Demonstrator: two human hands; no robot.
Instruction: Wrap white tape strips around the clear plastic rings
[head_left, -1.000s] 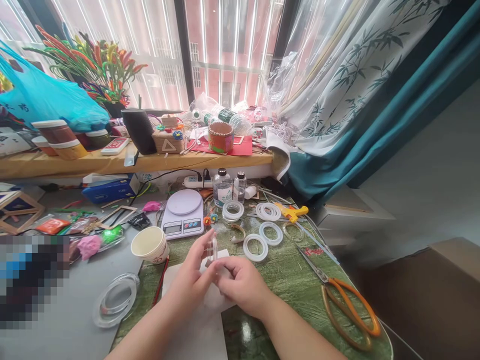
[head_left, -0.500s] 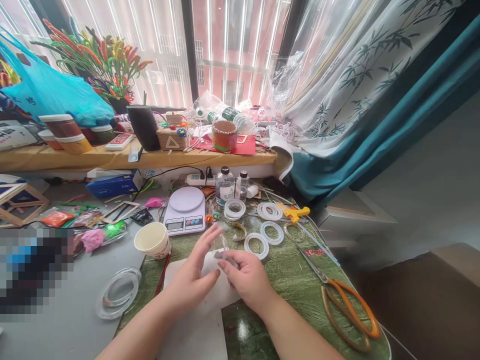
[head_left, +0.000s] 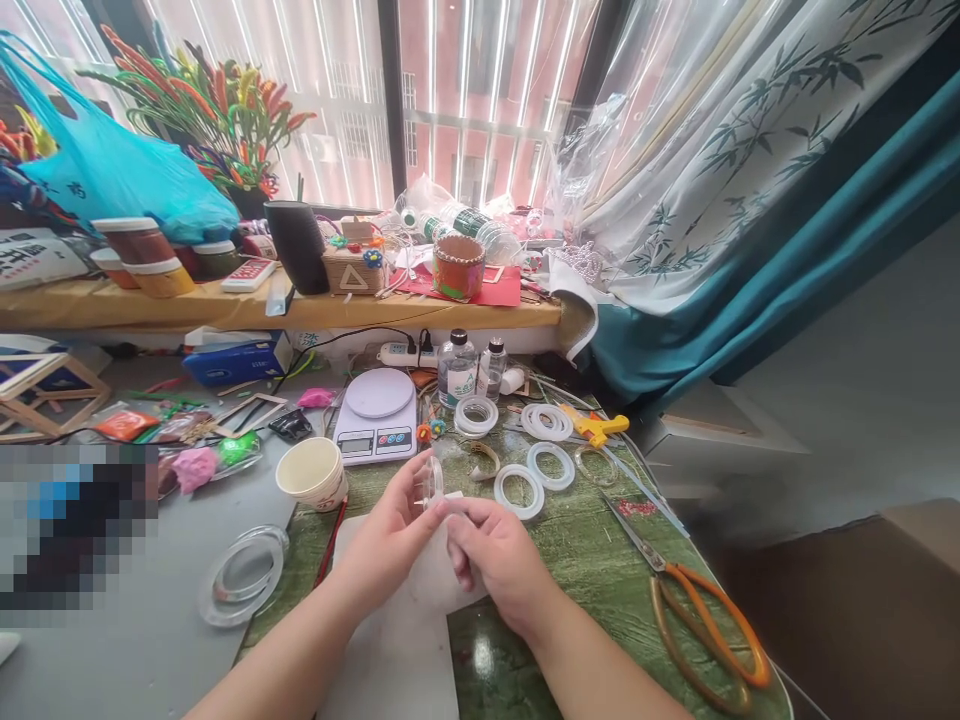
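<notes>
A clear bangle (head_left: 436, 478) stands upright in my left hand (head_left: 394, 530), between the thumb and fingers. My right hand (head_left: 491, 555) is closed against its near edge, pinching a small thin piece (head_left: 454, 496) with a white side showing; the fingers hide most of it. Both hands are over white paper (head_left: 397, 650) on the green tabletop. Just beyond lie several translucent ring moulds (head_left: 519, 492) and a curved, brownish open band (head_left: 484, 462). Another clear ring (head_left: 596, 466) rests to their right.
A kitchen scale (head_left: 377, 415) and paper cup (head_left: 311, 472) stand left of centre. Large orange-handled scissors (head_left: 697, 620) lie at right, near a yellow glue gun (head_left: 598, 427). Two bottles (head_left: 458, 370) stand at the back. Clear round moulds (head_left: 244, 575) lie at left.
My left hand has closed its fingers and thumb around the bangle, where they were spread before. The piece in my right hand showed grey and now shows white. The view has shifted slightly.
</notes>
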